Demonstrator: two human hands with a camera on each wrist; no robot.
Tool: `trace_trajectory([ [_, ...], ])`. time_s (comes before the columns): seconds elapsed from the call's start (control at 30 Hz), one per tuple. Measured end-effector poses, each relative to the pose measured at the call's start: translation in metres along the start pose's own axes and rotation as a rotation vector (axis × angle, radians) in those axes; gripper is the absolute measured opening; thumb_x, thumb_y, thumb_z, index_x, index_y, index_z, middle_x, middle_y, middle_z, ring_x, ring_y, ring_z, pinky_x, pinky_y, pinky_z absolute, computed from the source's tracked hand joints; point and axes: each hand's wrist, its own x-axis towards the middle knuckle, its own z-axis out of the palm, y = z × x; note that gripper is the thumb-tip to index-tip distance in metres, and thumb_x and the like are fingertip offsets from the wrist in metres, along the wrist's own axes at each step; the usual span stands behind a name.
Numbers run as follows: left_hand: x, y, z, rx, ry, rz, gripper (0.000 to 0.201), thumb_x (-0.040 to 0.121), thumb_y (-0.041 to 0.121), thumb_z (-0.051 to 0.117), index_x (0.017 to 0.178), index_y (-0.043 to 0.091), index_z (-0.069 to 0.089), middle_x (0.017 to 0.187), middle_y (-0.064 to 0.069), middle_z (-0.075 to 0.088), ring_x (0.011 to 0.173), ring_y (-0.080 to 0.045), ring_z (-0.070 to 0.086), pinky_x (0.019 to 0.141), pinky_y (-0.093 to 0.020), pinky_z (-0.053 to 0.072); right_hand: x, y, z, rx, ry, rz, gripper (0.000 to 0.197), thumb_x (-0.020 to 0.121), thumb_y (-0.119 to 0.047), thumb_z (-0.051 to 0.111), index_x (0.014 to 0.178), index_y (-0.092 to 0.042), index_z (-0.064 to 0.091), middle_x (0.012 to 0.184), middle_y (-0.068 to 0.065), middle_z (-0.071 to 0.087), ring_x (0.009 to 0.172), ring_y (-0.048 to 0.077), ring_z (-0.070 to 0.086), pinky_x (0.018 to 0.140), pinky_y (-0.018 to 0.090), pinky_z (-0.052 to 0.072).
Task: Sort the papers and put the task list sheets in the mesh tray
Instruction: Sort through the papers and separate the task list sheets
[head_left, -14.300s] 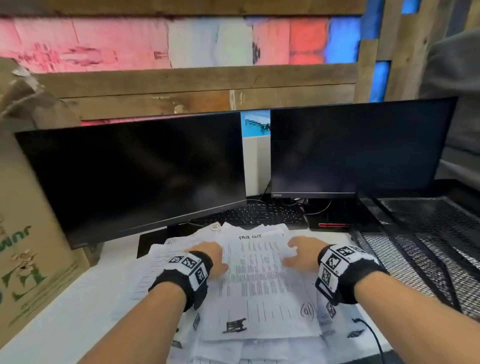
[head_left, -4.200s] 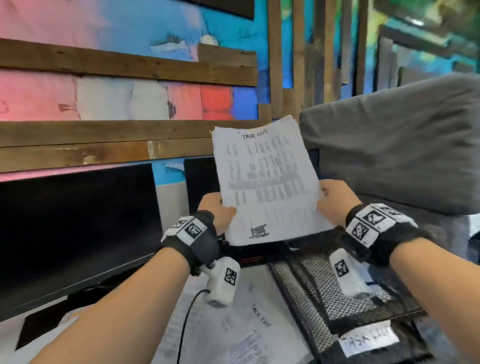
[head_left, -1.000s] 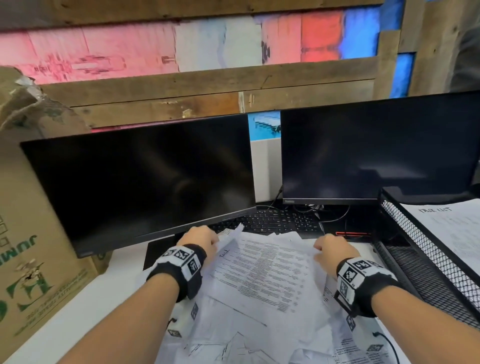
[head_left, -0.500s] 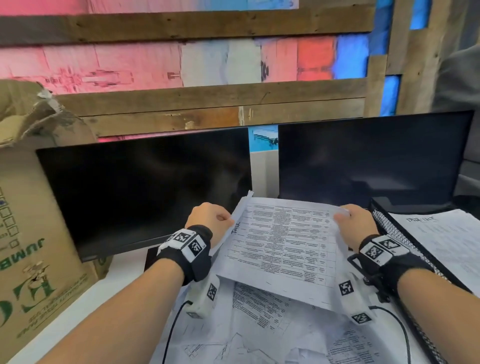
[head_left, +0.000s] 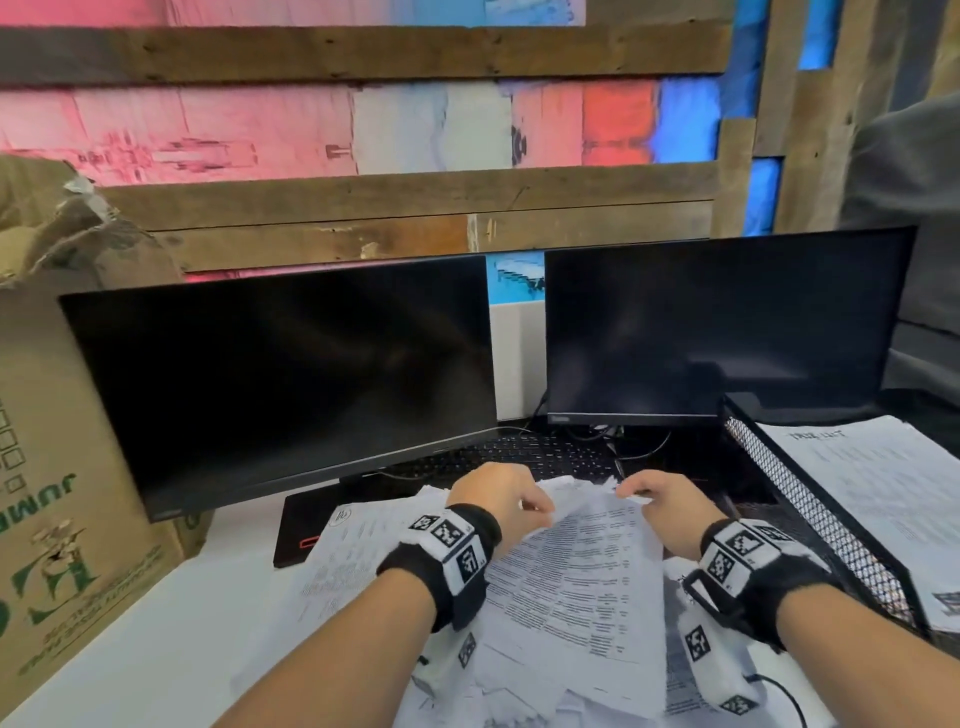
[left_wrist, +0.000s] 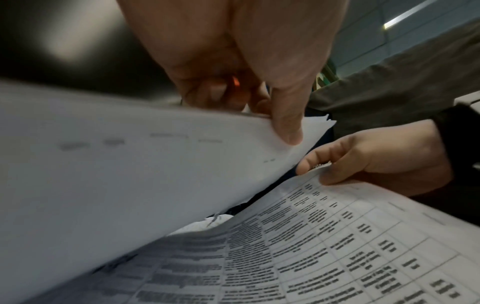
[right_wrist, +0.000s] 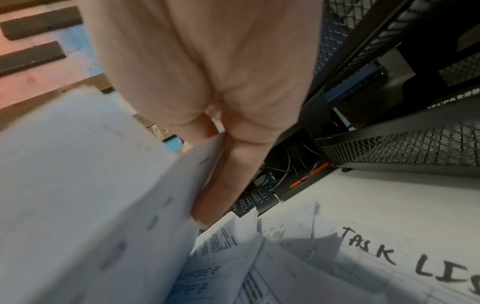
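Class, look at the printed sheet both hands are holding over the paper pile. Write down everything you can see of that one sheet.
The sheet is white paper printed with a ruled table of dense black text, too blurred to read. It lies tilted over the pile, its far edge lifted and slightly curled. The left hand pinches that far edge near one corner and the right hand near the other, thumb on top in the left wrist view. Its near part rests on the pile.

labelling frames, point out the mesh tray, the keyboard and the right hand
mesh tray (head_left: 810, 512), head view, left mesh wall
keyboard (head_left: 524, 454), head view, middle keys
right hand (head_left: 662, 501), head view, back of hand
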Motion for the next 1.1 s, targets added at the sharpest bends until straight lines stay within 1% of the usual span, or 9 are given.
trace_trajectory([
  [0.1,0.003,0.010,-0.001,-0.006,-0.090,0.020,0.015,0.084,0.040,0.067,0.094,0.033,0.075,0.077,0.014,0.056,0.081,-0.008,0.052,0.079,-0.026,0.048,0.002,0.002,0.000,0.096,-0.031,0.029,0.022,0.088,0.001,0.056,0.081,-0.015,0.069,0.080,0.008,0.071,0.061,0.015,0.062,0.051,0.022,0.049],
  [0.23,0.001,0.010,0.000,0.011,-0.232,0.002,0.019,0.081,0.039,0.070,0.099,0.032,0.075,0.096,0.012,0.071,0.076,-0.004,0.054,0.076,-0.020,0.047,0.001,-0.003,0.000,0.601,-0.138,0.357,0.008,0.092,-0.011,0.050,0.091,-0.006,0.057,0.086,0.016,0.057,0.067,0.027,0.055,0.063,0.032,0.047],
  [0.3,-0.003,0.005,0.002,0.053,-0.293,-0.008,0.020,0.083,0.038,0.069,0.101,0.032,0.074,0.098,0.012,0.071,0.067,-0.004,0.053,0.074,-0.020,0.048,0.003,0.001,-0.001,0.667,-0.197,0.468,0.037,0.094,-0.038,0.050,0.092,-0.003,0.062,0.090,0.015,0.060,0.076,0.030,0.057,0.066,0.031,0.045],
  [0.4,-0.008,-0.004,0.007,0.048,-0.414,-0.078,0.018,0.081,0.035,0.072,0.099,0.031,0.075,0.093,0.012,0.072,0.055,-0.009,0.058,0.067,-0.021,0.053,0.001,0.002,0.001,0.401,-0.259,0.430,0.062,0.086,-0.064,0.051,0.098,-0.006,0.071,0.102,0.014,0.067,0.095,0.032,0.063,0.076,0.039,0.052],
  [0.5,-0.011,-0.015,0.010,0.038,-0.454,-0.125,0.019,0.078,0.035,0.075,0.096,0.032,0.075,0.093,0.009,0.074,0.056,-0.011,0.060,0.064,-0.021,0.054,-0.005,-0.001,0.008,-0.097,-0.315,0.285,0.040,0.079,-0.047,0.072,0.092,-0.010,0.073,0.099,0.003,0.070,0.093,0.018,0.066,0.087,0.034,0.054],
  [0.6,-0.013,-0.022,0.008,-0.007,-0.443,-0.146,0.019,0.079,0.032,0.075,0.098,0.030,0.075,0.097,0.010,0.073,0.053,-0.007,0.057,0.066,-0.022,0.054,-0.007,-0.004,0.019,-0.218,-0.220,0.225,0.006,0.082,-0.016,0.069,0.078,-0.010,0.070,0.087,0.003,0.070,0.083,0.011,0.064,0.082,0.025,0.055],
  [0.77,-0.016,-0.033,0.002,0.040,-0.366,-0.131,0.018,0.079,0.031,0.074,0.097,0.028,0.076,0.101,0.012,0.071,0.082,-0.007,0.062,0.081,-0.024,0.053,-0.004,0.006,0.019,-0.151,-0.070,0.193,0.014,0.080,-0.001,0.067,0.073,-0.010,0.075,0.079,0.003,0.072,0.081,0.014,0.067,0.080,0.028,0.056],
  [0.93,-0.014,-0.045,0.004,-0.031,-0.333,-0.206,0.008,0.079,0.027,0.074,0.086,0.026,0.076,0.098,0.013,0.070,0.090,-0.009,0.063,0.079,-0.023,0.053,0.004,0.017,0.011,-0.171,-0.028,0.164,0.028,0.086,-0.001,0.063,0.067,-0.021,0.071,0.091,0.001,0.069,0.085,0.017,0.065,0.089,0.030,0.052],
  [1.1,-0.010,-0.041,0.012,-0.081,-0.362,-0.199,0.014,0.083,0.020,0.068,0.094,0.021,0.076,0.097,0.006,0.069,0.088,-0.011,0.061,0.085,-0.023,0.052,0.000,0.009,-0.003,0.015,0.163,0.058,0.034,0.089,0.002,0.058,0.067,-0.020,0.070,0.079,-0.008,0.061,0.083,0.017,0.060,0.088,0.027,0.046],
])
